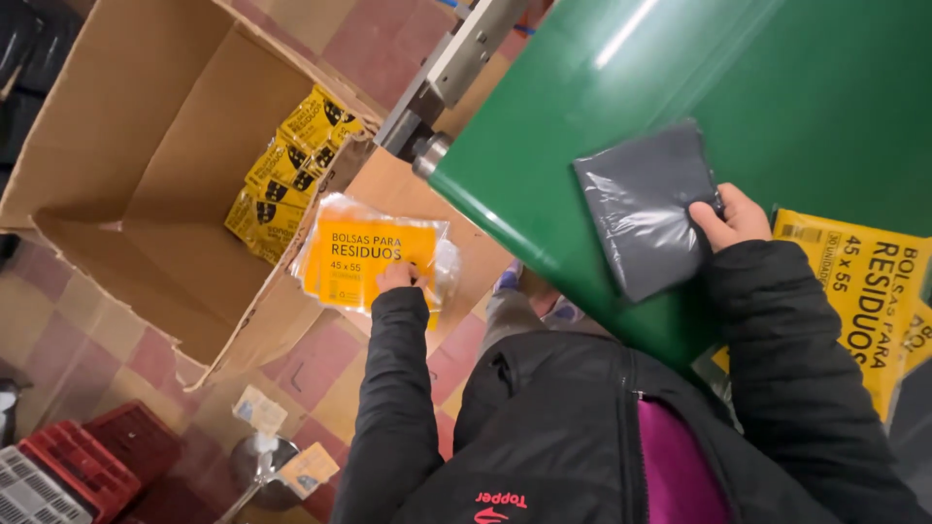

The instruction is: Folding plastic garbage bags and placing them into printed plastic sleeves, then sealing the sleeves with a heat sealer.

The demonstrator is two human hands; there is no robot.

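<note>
Two hands are busy as I look down. My left hand (398,277) grips the lower edge of a clear packet with a yellow label (369,254), holding it in the air over the edge of the open cardboard box (146,146), where more yellow packets (291,165) lie stacked. My right hand (730,221) pinches a folded grey plastic bag (643,209) against the green conveyor surface (777,97). A stack of yellow labelled packets (864,291) sits just beside that wrist.
</note>
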